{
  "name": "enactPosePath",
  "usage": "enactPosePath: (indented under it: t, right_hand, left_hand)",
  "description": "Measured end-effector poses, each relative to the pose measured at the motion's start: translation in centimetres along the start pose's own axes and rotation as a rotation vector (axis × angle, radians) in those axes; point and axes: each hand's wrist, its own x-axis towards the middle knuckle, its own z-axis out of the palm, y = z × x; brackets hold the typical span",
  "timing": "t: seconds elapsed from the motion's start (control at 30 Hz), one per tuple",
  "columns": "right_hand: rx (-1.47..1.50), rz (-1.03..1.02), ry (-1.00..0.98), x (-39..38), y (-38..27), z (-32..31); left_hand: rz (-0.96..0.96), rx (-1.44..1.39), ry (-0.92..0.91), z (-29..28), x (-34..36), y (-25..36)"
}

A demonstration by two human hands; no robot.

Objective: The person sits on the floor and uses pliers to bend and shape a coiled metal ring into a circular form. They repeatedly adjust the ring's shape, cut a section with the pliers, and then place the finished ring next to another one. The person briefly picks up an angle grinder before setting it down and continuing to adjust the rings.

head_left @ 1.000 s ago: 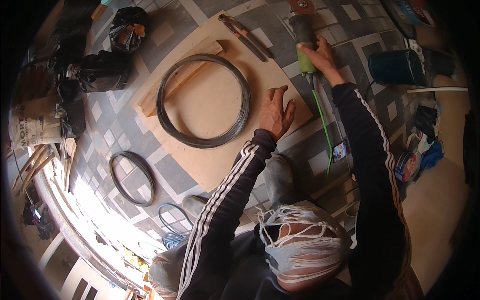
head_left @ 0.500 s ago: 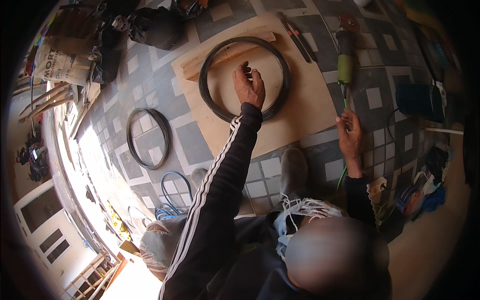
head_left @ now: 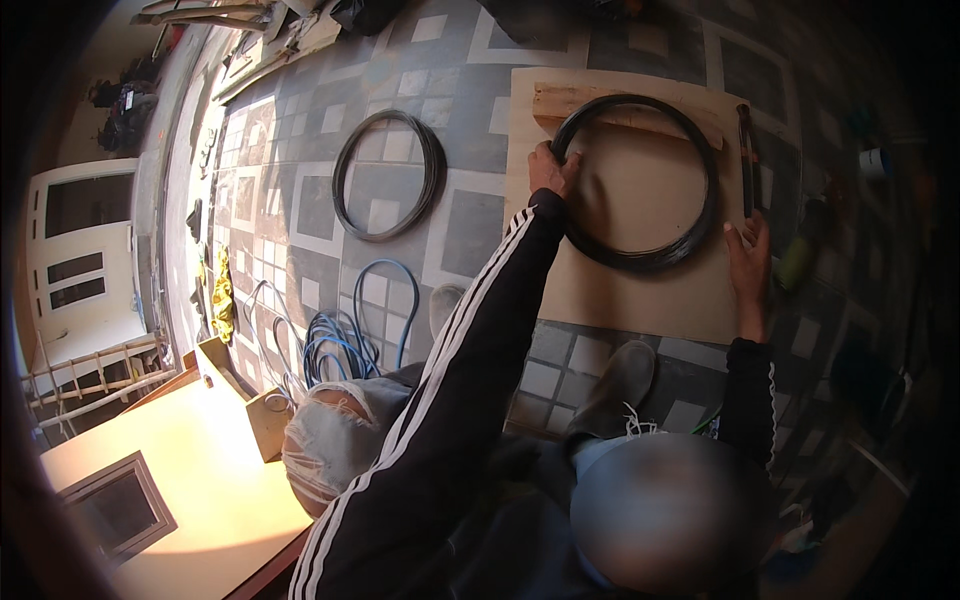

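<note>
1. The left hand (head_left: 553,170) is curled at the left side of the large wire coil (head_left: 650,262), thumb inside the ring and fingers toward its outer side; it has hold of the wire.
2. That coil is above the pale board (head_left: 615,312), its upper arc crossing over the wooden block (head_left: 552,103).
3. The right hand (head_left: 748,255) is half open, thumb apart from the fingers, with nothing visible in its grasp. Its fingertips are just beside the handle ends of the long pincers (head_left: 746,165); whether they touch cannot be told.
4. A dark bag (head_left: 362,14) is cut by the upper edge; its contents are hidden.
5. A pale round container (head_left: 873,163) stands in the dim right side, too blurred to show what it holds.
6. The smaller wire coil (head_left: 432,172) lies on the tiled floor, left of the board, near a bunched blue hose (head_left: 335,345).
</note>
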Motion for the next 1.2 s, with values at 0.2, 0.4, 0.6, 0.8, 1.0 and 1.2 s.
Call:
enactPosePath:
  t: [0.2,0.4,0.6,0.8,1.0,1.2]
  right_hand:
    - [0.006,0.108,-0.083,8.2,1.0,5.0]
    - [0.01,0.098,-0.22,6.4,-1.2,7.0]
    - [0.064,0.057,-0.372,3.3,-11.0,8.5]
    - [-0.253,-0.334,-0.707,4.2,-27.8,17.6]
    - [-0.455,-0.77,-0.794,3.9,-35.9,33.8]
    - [-0.564,-0.954,-0.858,2.5,-39.5,51.7]
  left_hand:
    - [-0.238,-0.093,-0.13,-0.3,0.6,0.8]
    - [-0.119,0.051,-0.397,-5.4,2.1,4.5]
    - [-0.211,-0.106,-0.679,-20.7,1.2,8.0]
    - [-0.478,-0.443,-0.284,-32.6,-3.9,1.6]
    - [-0.622,-0.696,0.187,-30.9,-5.0,-11.0]
    - [-0.612,-0.141,0.502,-32.7,-2.0,-21.0]
